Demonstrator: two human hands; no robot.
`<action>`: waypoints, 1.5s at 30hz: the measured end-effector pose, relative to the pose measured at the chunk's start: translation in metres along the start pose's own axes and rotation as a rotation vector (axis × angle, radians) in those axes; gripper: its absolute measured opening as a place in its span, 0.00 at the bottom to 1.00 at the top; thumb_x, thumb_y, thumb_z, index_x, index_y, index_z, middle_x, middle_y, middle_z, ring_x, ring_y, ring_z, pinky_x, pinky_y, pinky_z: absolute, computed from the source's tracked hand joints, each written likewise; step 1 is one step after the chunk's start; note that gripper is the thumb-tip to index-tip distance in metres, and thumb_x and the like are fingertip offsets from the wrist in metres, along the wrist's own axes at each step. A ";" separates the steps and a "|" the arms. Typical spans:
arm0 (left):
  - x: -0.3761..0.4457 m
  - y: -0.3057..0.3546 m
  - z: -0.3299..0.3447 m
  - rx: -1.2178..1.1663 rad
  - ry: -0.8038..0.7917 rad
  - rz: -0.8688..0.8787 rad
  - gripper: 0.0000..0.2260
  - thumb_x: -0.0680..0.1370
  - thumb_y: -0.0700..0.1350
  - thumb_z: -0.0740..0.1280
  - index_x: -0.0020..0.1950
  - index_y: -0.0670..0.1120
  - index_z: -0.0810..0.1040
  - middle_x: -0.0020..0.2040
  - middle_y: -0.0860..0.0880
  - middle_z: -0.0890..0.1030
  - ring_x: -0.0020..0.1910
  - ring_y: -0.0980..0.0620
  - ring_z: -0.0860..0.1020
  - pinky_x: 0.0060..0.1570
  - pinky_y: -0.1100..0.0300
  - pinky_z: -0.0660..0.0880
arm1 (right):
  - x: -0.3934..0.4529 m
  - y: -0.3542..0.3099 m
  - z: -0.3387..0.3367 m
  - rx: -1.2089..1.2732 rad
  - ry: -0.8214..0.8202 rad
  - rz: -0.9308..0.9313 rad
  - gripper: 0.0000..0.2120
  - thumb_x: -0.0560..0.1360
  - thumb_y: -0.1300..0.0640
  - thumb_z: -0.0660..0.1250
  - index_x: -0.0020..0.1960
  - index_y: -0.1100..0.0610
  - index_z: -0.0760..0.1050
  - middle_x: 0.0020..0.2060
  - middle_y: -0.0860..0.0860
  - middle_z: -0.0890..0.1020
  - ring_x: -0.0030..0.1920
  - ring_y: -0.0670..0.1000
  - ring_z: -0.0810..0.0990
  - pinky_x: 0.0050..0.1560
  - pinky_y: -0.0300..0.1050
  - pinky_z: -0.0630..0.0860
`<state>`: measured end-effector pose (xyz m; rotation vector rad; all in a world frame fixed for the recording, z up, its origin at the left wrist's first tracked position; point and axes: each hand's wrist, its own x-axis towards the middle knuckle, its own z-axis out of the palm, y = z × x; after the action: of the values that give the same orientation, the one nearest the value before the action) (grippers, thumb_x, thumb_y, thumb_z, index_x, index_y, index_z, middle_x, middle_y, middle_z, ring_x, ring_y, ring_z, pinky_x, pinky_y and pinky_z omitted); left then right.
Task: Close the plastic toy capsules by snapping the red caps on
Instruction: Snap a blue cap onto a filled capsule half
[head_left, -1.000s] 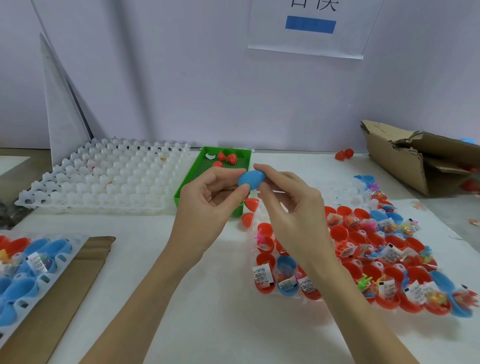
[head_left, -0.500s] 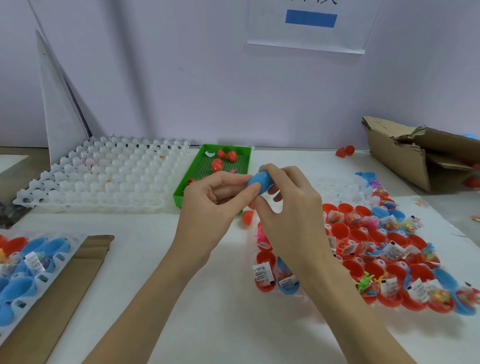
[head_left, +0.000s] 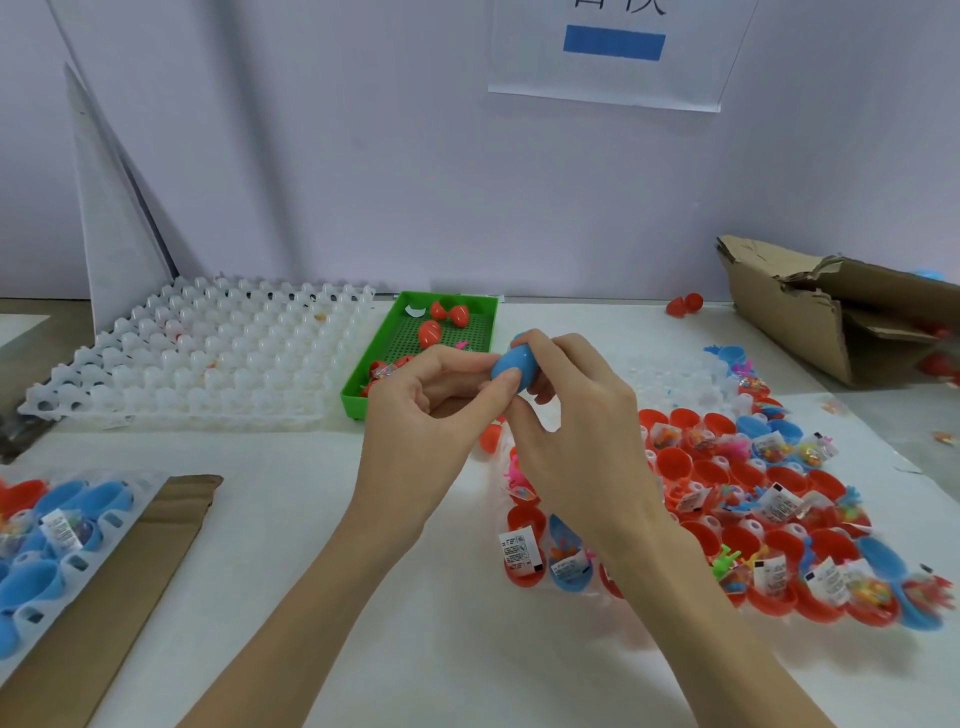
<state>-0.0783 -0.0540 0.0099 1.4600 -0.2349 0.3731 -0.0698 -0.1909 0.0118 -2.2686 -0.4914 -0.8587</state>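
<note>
- One white table (head_left: 322, 597), carrying all items listed below.
- One empty white cell tray (head_left: 208, 358) at far left; one part-seen tray of blue and red capsule halves (head_left: 52, 535) at the near left edge, beside one cardboard strip (head_left: 130, 582).
- One torn cardboard box (head_left: 831, 312) at far right.
- One spread of open red and blue capsule halves (head_left: 753, 499) holding small toys and labels, at right; too many and too overlapped to count.
- One green tray (head_left: 415, 353) behind the hands, with about four red pieces visible.
- Left hand (head_left: 421, 415) and right hand (head_left: 576, 421), both raised above the table, fingers of each curled onto the one blue capsule (head_left: 514, 364).
- Capsule long axis tilted, upper end toward the far right, lower end at the left thumb; no red cap visible on it.
- Against the frame a second ago: capsule then lay nearer level; now steeper, with the right fingers wrapped further over its top.
</note>
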 end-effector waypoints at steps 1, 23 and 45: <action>-0.001 0.000 0.000 0.012 0.014 0.030 0.06 0.77 0.38 0.77 0.53 0.45 0.86 0.46 0.50 0.89 0.47 0.52 0.87 0.48 0.66 0.80 | 0.000 -0.001 0.001 0.010 0.007 -0.009 0.18 0.76 0.63 0.72 0.65 0.61 0.77 0.51 0.49 0.77 0.46 0.43 0.72 0.50 0.27 0.70; -0.002 0.001 0.003 0.115 0.059 0.078 0.12 0.73 0.40 0.79 0.56 0.48 0.86 0.47 0.53 0.88 0.50 0.54 0.86 0.50 0.65 0.80 | 0.002 -0.001 0.004 0.067 -0.065 -0.016 0.21 0.76 0.66 0.71 0.68 0.60 0.75 0.55 0.52 0.78 0.51 0.47 0.76 0.54 0.32 0.73; 0.015 -0.009 -0.015 0.007 0.223 -0.162 0.17 0.85 0.53 0.63 0.48 0.43 0.85 0.47 0.45 0.87 0.45 0.48 0.84 0.47 0.55 0.82 | 0.032 0.012 -0.038 0.701 -0.057 0.722 0.18 0.82 0.45 0.65 0.55 0.60 0.83 0.36 0.49 0.82 0.36 0.43 0.78 0.43 0.38 0.79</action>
<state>-0.0621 -0.0382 0.0052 1.4203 0.0635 0.4014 -0.0570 -0.2223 0.0505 -1.6185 0.0371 -0.1959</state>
